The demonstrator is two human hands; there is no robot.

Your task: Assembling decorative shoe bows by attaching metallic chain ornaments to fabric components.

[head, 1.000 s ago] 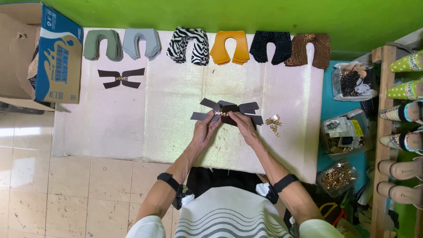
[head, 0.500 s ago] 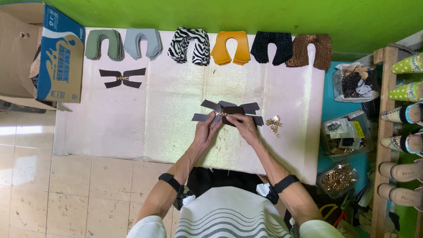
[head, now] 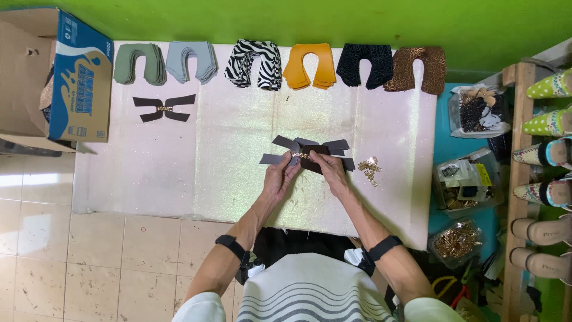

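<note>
Item under the hands: a dark strap piece (head: 307,156) with splayed, notched ends and a small gold chain link at its middle, which lay flat on the pale glittery work mat (head: 196,173), a little right of the mat's centre and near its front half. Its long axis ran left to right across the mat, crosswise to both forearms. The left hand (head: 279,179) approached from below and left of the piece, fingertips pinched at the gold link and the left-hand straps; the right hand (head: 329,173) approached from below and right, fingertips pressed on the darker middle and right-hand straps. Both hands were in contact with the piece and about equally near, meeting at its centre; neither was clenched into a fist or lying free. Just right of the piece, apart from the right hand, lay a small heap of gold chain links (head: 369,169). A finished strap piece (head: 164,108) of the same shape lay toward the mat's far left. Along the far edge of the mat stood a row of stacked U-shaped cut uppers (head: 256,62) in sage, grey-blue, zebra, orange, black and brown. A cardboard box (head: 59,74) stood off the mat's left far corner.
</note>
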